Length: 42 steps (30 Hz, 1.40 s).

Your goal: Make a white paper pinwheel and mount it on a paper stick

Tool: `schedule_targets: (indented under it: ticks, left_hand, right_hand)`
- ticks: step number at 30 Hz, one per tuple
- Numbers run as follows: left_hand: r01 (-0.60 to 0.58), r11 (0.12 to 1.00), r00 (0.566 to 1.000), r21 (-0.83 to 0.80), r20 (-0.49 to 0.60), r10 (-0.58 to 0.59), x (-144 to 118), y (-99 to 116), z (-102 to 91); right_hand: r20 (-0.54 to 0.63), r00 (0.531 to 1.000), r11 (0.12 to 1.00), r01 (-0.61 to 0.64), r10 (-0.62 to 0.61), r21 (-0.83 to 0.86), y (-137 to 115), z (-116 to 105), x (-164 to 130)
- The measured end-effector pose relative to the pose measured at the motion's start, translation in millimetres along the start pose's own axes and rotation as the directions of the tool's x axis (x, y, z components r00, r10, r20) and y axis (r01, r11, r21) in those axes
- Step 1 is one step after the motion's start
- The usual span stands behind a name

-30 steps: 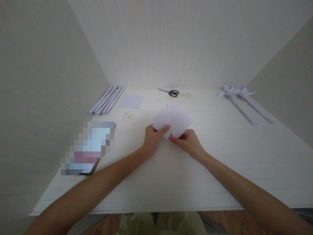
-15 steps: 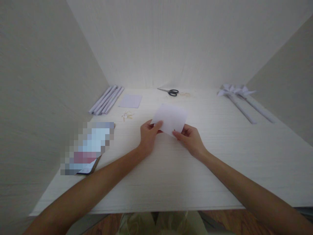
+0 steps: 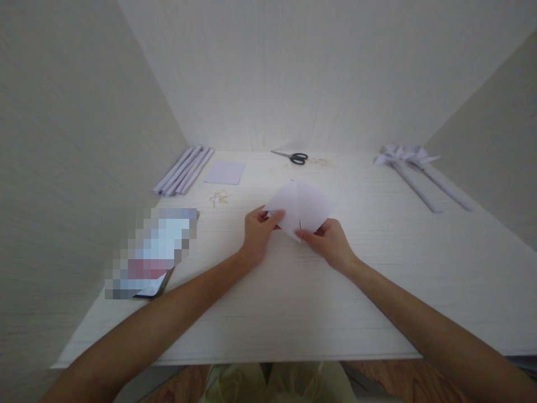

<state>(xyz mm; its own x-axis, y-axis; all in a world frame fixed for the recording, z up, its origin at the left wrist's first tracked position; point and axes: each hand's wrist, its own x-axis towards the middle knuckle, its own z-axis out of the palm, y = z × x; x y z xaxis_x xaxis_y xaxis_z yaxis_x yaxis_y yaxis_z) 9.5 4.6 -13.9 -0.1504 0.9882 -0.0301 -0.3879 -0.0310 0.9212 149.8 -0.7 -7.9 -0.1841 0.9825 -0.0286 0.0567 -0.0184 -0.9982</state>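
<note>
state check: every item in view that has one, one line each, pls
Paper sheet: creased, off the table, held by both hands.
Left hand: pinching sheet's left edge.
Right hand: pinching its near corner.
Scissors: shut, flat.
Paper rolls: rolled, side by side.
Small sheet: flat, unfolded.
Pinwheels: assembled, lying down.

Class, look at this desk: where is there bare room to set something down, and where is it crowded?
Bare: the wide near strip of the table under both forearms, and the right side between the right hand and the paper pinwheels. Crowded: the far left, with paper rolls, a small sheet and scraps.
</note>
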Motion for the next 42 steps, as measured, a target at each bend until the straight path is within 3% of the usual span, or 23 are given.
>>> schedule_targets:
  ticks: [8,17,23,30,35,39,42]
  left_hand:
    - [0.007,1.000,1.000,0.007,-0.009,-0.007,0,2,0.8]
    - [0.017,1.000,1.000,0.027,-0.019,-0.016,2,-1,-1.0]
    - [0.019,0.998,1.000,0.067,0.005,-0.019,1,1,-1.5]
    - [0.064,0.987,0.985,0.144,0.152,-0.086,-5,1,-2.7]
    - [-0.002,0.981,0.972,0.196,0.229,-0.044,-12,3,1.9]
    - [-0.036,0.978,0.980,0.206,0.199,-0.006,-13,3,4.0]
    - [-0.074,0.972,0.992,0.221,0.116,0.049,-10,2,3.7]
  right_hand:
    - [0.001,0.997,0.993,0.082,-0.082,-0.079,0,-2,-2]
    - [-0.022,0.998,0.997,0.065,-0.066,-0.038,-1,-2,-5]
    - [-0.096,0.992,0.978,0.103,-0.087,0.183,7,-4,0]
    - [-0.233,0.972,0.899,0.094,0.009,0.427,4,-5,8]
    - [-0.222,0.974,0.899,0.069,0.033,0.433,0,-3,7]
    - [-0.151,0.988,0.894,0.050,0.020,0.445,0,-3,6]
    - [-0.133,0.991,0.859,0.054,0.016,0.509,0,-3,7]
